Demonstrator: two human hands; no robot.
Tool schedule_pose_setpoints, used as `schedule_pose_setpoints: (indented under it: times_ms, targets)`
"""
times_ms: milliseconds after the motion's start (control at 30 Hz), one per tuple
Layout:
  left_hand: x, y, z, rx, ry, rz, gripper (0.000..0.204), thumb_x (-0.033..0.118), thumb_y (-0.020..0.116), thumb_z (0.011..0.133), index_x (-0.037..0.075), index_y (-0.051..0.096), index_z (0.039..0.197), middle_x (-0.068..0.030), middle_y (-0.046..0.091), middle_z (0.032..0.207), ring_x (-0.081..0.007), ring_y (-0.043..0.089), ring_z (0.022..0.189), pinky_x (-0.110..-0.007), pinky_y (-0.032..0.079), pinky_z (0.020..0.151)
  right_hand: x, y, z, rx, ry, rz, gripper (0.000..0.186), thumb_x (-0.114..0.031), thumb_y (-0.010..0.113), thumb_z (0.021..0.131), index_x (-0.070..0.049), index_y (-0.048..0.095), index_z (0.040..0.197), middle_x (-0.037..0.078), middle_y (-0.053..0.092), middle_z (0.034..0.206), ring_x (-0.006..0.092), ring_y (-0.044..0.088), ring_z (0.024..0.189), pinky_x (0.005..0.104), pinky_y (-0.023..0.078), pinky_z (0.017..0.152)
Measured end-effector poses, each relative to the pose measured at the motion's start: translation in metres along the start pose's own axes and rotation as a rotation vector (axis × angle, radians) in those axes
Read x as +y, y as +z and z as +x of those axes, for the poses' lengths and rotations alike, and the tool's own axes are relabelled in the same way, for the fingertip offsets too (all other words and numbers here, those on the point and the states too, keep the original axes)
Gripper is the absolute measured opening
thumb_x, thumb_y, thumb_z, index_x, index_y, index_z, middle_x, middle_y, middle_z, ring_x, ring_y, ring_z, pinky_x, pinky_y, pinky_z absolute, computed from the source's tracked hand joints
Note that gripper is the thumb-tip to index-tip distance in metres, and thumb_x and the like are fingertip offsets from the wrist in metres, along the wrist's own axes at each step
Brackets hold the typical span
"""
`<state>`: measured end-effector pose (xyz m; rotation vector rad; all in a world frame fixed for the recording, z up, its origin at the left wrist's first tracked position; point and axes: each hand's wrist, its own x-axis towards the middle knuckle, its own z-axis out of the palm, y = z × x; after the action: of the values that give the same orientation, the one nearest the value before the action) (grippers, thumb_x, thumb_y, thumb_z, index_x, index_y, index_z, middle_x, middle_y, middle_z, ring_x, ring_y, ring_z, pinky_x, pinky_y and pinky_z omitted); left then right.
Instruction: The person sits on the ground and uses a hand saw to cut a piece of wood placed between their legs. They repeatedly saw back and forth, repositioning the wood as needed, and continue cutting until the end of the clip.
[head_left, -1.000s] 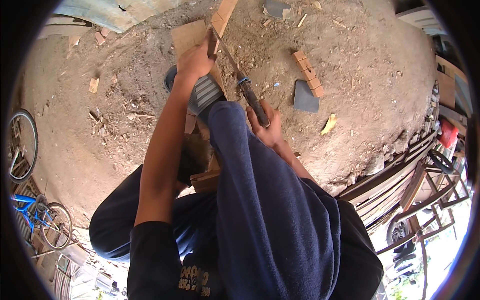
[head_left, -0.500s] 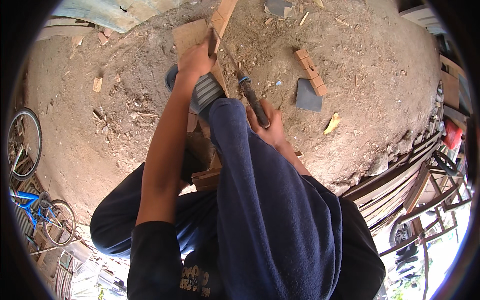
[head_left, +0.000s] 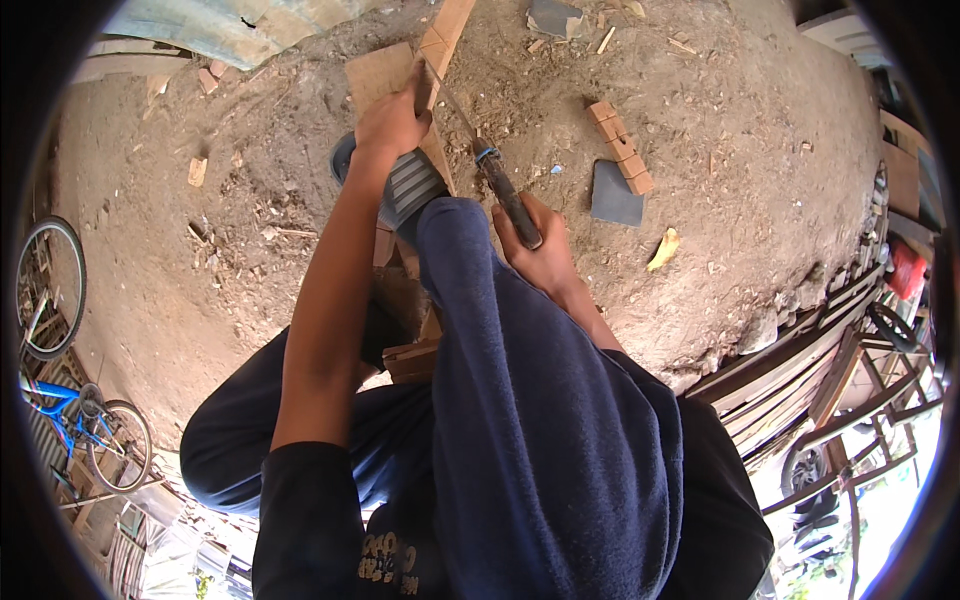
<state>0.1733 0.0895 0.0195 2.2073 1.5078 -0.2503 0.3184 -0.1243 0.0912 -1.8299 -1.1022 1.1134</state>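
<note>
The saw [head_left: 497, 178] slants across the middle of the far part of the scene, its dark handle toward the near right and its thin blade running to the far left, where the tip end meets the right edge of a wooden strip [head_left: 442, 40]. The right hand [head_left: 543, 245] is clamped on the end of the handle; a blue band circles the handle where the blade begins. The left hand [head_left: 392, 122] lies on the strip just left of the blade, one finger stretched along the wood; its other fingers are partly hidden, so I cannot tell how tightly they close. The strip, marked with thin lines across it, lies over a flat board [head_left: 372, 75], and a grey striped sandal [head_left: 412, 183] sits just nearer than the left hand. To the right of the saw, a notched wooden block [head_left: 620, 146] lies on the dirt ground [head_left: 745, 160], one end over a dark grey square piece [head_left: 614, 195], with a yellow scrap [head_left: 663, 248] nearer. A blue bicycle [head_left: 60, 400] stands at the near left, and long planks [head_left: 765, 370] lie at the near right.
</note>
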Motion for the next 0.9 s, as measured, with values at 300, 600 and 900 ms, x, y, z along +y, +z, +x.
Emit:
schedule_pose_setpoints:
  times_ms: [300, 600, 900]
  targets:
    - [0.002, -0.004, -0.003, 0.002, -0.017, -0.063, 0.066, 0.033, 0.060, 0.086, 0.018, 0.033, 0.145, -0.0213, 0.064, 0.112, -0.0394, 0.059, 0.106, -0.049, 0.047, 0.090, 0.002, -0.001, -0.008, 0.017, 0.013, 0.056, 0.022, -0.020, 0.062, 0.090, -0.001, 0.057, 0.079, 0.007, 0.049, 0.058, 0.0133, 0.046, 0.054, 0.0325, 0.037, 0.051]
    - [0.004, -0.004, -0.005, -0.007, 0.001, -0.048, 0.067, 0.034, 0.057, 0.087, 0.020, 0.031, 0.147, -0.0212, 0.064, 0.113, -0.0394, 0.059, 0.106, -0.048, 0.048, 0.090, 0.004, 0.001, -0.021, 0.006, 0.033, 0.062, 0.018, -0.016, 0.061, 0.089, 0.001, 0.058, 0.084, 0.018, 0.059, 0.064, 0.0221, 0.057, 0.055, 0.0361, 0.044, 0.055]
    - [0.001, 0.002, -0.001, 0.011, 0.018, -0.002, 0.081, 0.032, 0.060, 0.086, 0.028, 0.014, 0.152, -0.0178, 0.066, 0.108, -0.0357, 0.063, 0.100, -0.047, 0.051, 0.086, -0.004, 0.001, -0.023, 0.049, 0.046, 0.029, 0.020, -0.016, 0.061, 0.089, 0.001, 0.056, 0.080, 0.017, 0.057, 0.060, 0.0209, 0.055, 0.051, 0.0363, 0.043, 0.052]
